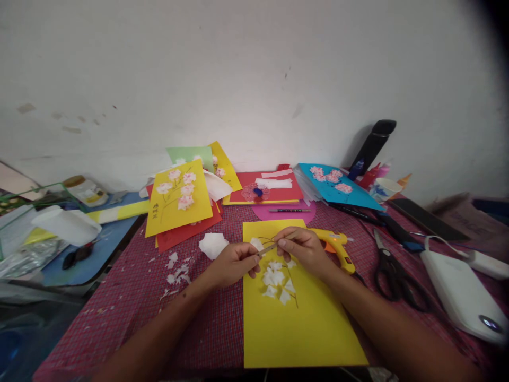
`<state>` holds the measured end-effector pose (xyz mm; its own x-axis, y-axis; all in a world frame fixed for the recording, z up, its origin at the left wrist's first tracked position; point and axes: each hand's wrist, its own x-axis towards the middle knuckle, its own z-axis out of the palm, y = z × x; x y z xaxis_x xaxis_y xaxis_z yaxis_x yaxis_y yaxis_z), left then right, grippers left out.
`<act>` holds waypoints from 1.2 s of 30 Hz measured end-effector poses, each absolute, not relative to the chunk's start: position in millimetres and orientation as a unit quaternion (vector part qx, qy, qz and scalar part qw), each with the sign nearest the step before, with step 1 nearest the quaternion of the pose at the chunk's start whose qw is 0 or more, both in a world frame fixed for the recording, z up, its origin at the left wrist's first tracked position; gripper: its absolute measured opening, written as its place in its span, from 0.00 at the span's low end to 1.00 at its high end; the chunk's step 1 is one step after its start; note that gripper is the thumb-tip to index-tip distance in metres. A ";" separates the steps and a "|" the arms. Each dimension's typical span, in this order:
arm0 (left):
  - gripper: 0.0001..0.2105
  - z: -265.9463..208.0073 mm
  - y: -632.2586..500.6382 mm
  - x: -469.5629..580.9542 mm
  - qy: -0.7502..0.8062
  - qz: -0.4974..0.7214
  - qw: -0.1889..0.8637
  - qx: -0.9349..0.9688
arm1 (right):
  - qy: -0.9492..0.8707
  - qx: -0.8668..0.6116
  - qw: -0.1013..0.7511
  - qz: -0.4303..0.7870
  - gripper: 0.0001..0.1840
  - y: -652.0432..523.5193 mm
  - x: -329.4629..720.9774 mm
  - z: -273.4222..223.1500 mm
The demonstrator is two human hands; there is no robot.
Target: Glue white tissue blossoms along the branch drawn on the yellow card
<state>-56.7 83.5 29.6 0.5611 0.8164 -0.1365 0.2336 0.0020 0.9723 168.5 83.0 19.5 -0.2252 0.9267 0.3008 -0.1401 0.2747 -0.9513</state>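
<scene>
Both of my hands are over the upper part of a yellow sheet (302,339). Between them stretches a thin, greyish-brown stick (268,249); its exact kind is not clear. My left hand (238,260) pinches the left end, and my right hand (302,246) pinches the other end. Below them on the sheet, white paper petals (273,276) lie grouped around a drawn dark branch (295,297). A yellow glue gun (340,246) rests beside my right hand, partly hidden by it. Left of the sheet lies a white paper piece (213,245) near my left hand.
Torn white scraps (178,273) litter the checked cloth at left. Finished flower cards (178,196) are piled behind. Black scissors (397,276) and a white power bank (463,292) lie at right. A paper cup (385,188) stands by a blue flower card (342,185).
</scene>
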 end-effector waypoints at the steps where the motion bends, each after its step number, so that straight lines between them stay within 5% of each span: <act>1: 0.10 29.0 83.6 -56.9 0.399 0.247 0.584 0.662 | -0.595 -0.329 0.532 0.504 0.07 82.8 168.4 19.8; 13: 0.10 30.1 77.9 -60.6 0.417 0.192 0.519 0.720 | -0.437 -0.358 0.666 0.487 0.04 91.6 179.2 26.2; 23: 0.15 48.4 74.1 -65.7 0.350 0.220 0.520 0.747 | -0.427 -0.373 0.663 0.489 0.06 92.2 176.1 24.8; 32: 0.10 47.6 94.8 -80.2 0.467 0.371 0.408 0.691 | -0.447 -0.383 0.649 0.482 0.06 91.8 177.1 28.9; 36: 0.07 56.7 96.5 -88.1 0.471 0.316 0.350 0.746 | -0.464 -0.383 0.643 0.474 0.10 91.0 177.5 31.9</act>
